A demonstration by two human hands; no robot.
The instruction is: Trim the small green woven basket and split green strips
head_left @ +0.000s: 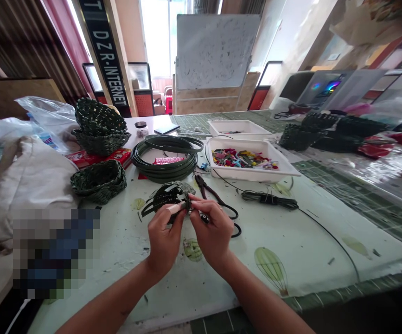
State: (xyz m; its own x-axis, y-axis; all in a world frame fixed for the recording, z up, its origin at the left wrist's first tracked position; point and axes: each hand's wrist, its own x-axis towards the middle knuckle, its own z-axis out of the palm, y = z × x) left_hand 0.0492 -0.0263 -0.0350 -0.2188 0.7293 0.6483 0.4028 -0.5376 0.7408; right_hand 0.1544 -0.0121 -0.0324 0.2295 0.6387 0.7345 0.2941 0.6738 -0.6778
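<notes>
Small dark-green woven plastic-strip basket [169,197], loose ends projecting, is held up between the hands. It appears light, stiff and springy. Left hand [164,239] and right hand [212,234] pinch its edge, fingers nearly closed; the woven body seems the firmest hold.

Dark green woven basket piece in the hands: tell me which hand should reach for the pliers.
Right hand, probably: the pliers lie just beyond it, while the left hand sits further from them, gripping the dark green woven basket piece.
</notes>
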